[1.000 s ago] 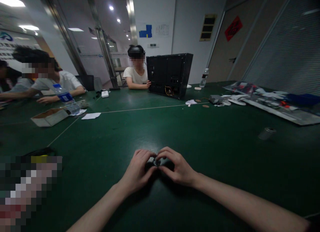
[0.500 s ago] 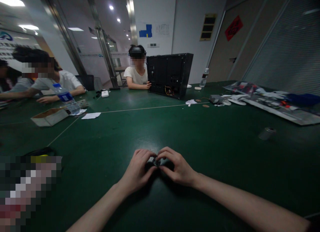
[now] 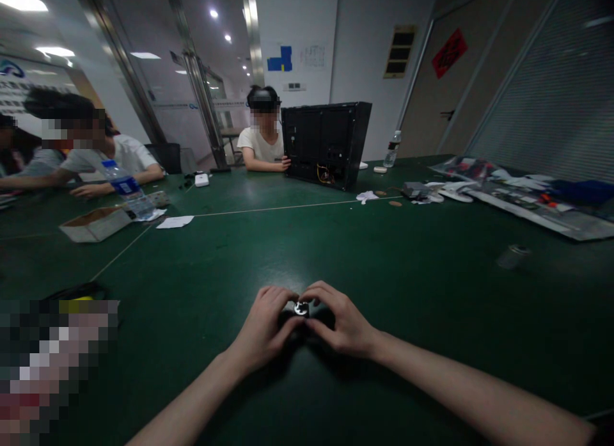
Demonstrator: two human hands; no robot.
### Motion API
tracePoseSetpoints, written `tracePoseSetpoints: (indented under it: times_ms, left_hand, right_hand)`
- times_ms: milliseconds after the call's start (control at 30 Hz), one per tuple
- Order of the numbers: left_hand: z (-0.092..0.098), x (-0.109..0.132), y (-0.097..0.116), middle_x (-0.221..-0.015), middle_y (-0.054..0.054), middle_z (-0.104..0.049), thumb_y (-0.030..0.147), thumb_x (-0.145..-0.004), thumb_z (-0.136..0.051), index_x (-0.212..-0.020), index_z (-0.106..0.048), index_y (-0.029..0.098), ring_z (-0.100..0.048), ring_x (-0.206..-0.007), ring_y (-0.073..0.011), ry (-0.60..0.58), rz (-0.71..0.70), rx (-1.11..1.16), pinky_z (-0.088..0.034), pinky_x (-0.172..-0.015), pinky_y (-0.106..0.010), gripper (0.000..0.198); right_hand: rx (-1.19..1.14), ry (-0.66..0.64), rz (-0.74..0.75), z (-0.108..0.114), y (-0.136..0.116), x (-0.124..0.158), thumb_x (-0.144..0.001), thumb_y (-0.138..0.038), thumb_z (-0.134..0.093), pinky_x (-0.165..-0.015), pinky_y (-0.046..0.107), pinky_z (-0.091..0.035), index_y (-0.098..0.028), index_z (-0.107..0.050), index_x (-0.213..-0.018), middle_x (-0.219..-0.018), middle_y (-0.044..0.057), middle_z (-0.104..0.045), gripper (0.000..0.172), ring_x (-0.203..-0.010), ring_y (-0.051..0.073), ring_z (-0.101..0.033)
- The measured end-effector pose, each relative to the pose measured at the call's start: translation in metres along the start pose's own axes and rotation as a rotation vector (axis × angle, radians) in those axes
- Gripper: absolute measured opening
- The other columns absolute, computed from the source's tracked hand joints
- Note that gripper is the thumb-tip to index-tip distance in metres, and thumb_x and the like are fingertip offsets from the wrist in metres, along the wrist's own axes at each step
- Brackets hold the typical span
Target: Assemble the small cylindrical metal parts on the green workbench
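Note:
Between my fingertips, just above or on the green table (image 3: 307,254), is a small round metal part (image 3: 301,309). Its shiny top face has dark cut-outs, and its lower side looks dark. My left hand (image 3: 266,321) curls around it from the left, thumb in front and fingers behind. From the right, my right hand (image 3: 343,321) closes on the same part with thumb and fingers. The fingertips partly hide its edges. Whether it rests on the tabletop I cannot tell.
A clear cylindrical jar or can (image 3: 513,256) stands to the right. Ahead, a person holds up a black panel (image 3: 326,145). To the left are an open box (image 3: 96,224), a water bottle (image 3: 128,190) and white paper (image 3: 175,223). A cluttered tray (image 3: 542,212) lies at the far right.
The top face of the round metal part now shows brighter and less covered, as my right fingertips have shifted slightly. Both hands stay in nearly the same place.

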State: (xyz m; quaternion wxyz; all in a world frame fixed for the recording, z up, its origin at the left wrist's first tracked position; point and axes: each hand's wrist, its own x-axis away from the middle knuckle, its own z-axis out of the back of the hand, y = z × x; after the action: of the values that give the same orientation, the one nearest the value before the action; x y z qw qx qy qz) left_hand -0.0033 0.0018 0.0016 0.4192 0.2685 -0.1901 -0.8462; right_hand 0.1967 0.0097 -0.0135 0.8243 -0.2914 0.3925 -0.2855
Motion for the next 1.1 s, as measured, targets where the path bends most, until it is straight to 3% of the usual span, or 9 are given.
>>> tracePoseSetpoints:
  times_ms: [300, 467, 733, 1100]
  left_hand:
    - [-0.001, -0.001, -0.004, -0.102, -0.007, -0.063, 0.035, -0.087, -0.051, -0.103, -0.058, 0.019, -0.055, -0.096, -0.0231, -0.028, 0.205, 0.164, -0.045, -0.083, -0.035, 0.024]
    - [0.0, -0.001, -0.001, -0.102, -0.006, -0.064, 0.037, -0.086, -0.05, -0.101, -0.06, 0.018, -0.056, -0.096, -0.0227, -0.048, 0.235, 0.18, -0.044, -0.086, -0.034, 0.026]
    - [0.003, -0.003, 0.001, -0.09, -0.005, -0.065, 0.043, -0.094, -0.03, -0.088, -0.062, 0.019, -0.056, -0.088, -0.0211, -0.116, 0.198, 0.155, -0.042, -0.084, -0.033, 0.041]
    - [-0.002, 0.003, -0.009, -0.089, -0.006, -0.063, 0.057, -0.093, -0.014, -0.089, -0.062, 0.018, -0.054, -0.092, -0.0214, -0.067, 0.202, 0.202, -0.043, -0.089, -0.034, 0.062]
  right_hand:
    - [-0.022, -0.127, -0.021, 0.003, 0.002, -0.001, -0.067, -0.015, -0.068, -0.095, 0.037, -0.042, -0.019, -0.043, -0.129, -0.119, 0.01, -0.048, 0.067, -0.11, 0.022, -0.049]
    - [-0.011, -0.11, -0.055, -0.001, 0.005, -0.002, -0.071, -0.015, -0.065, -0.09, 0.035, -0.044, -0.019, -0.048, -0.122, -0.114, 0.009, -0.052, 0.053, -0.104, 0.02, -0.052]
    - [0.003, -0.112, -0.107, 0.001, 0.006, -0.003, -0.069, -0.027, -0.071, -0.083, 0.034, -0.044, -0.017, -0.052, -0.117, -0.107, 0.008, -0.056, 0.053, -0.095, 0.019, -0.054]
    - [-0.012, -0.108, -0.204, 0.003, 0.007, -0.004, -0.077, -0.035, -0.064, -0.072, 0.028, -0.043, -0.017, -0.06, -0.105, -0.093, 0.004, -0.06, 0.033, -0.081, 0.015, -0.055]
